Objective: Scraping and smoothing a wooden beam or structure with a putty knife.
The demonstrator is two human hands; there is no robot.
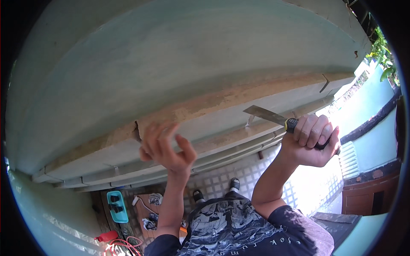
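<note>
My right hand (312, 138) is wrapped round the black and yellow handle of a putty knife (267, 114). Its flat metal blade points left and slightly up, in front of a pale ledge. My left hand (166, 147) is raised with its fingers apart and a little bent, slightly blurred, and holds nothing. Behind its fingertips runs the worn, brownish edge of the upper ledge (200, 109), with a dark crack (137, 130) just left of them. Whether those fingers touch the ledge I cannot tell.
Several long ledges run below a pale green wall (192, 47). On the patterned floor (218, 183) lie a turquoise tray (121, 216) with black pieces in it, a brown board (143, 209) with a white cord, a red container (107, 236) and a pinkish hose (128, 244). Strong sunlight falls at right.
</note>
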